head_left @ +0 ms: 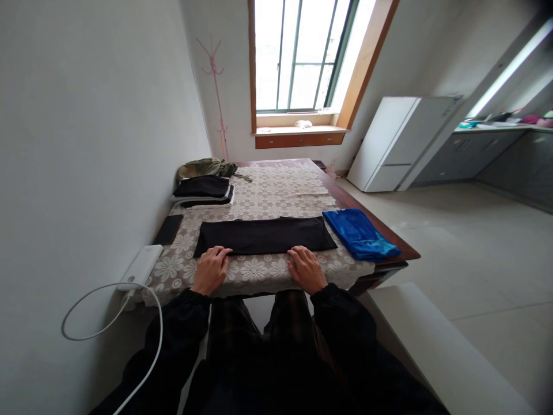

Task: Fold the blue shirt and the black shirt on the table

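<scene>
1. A black folded garment lies flat near the front of the surface, a long, matte rectangle with a fairly straight near edge and slanted ends.
2. The left hand rests at its near edge towards the left end, fingers together and gently curved; the right hand rests on the same edge towards the right end, fingers slightly bent. The hands are well apart; I cannot tell whether either pinches the fabric.
3. Under the garment spreads a grey-beige tablecloth with a pale, lace-like flower pattern; dark, polished-looking wood shows along the surface's right side.
4. Just beside the garment's right end is a blue folded cloth, smooth, slightly shiny, mottled with lighter blue.
5. Behind, at the left, sits a stack of black and whitish folded fabric, with a crumpled olive-green cloth item behind it, a strap trailing right.
6. Along the wall lie a thin black phone and a white, round-cornered power bank, a looping white cable plugged into it.
7. Containers: a glossy white two-door refrigerator stands closed, as do the grey kitchen cabinets; their contents are hidden.
</scene>
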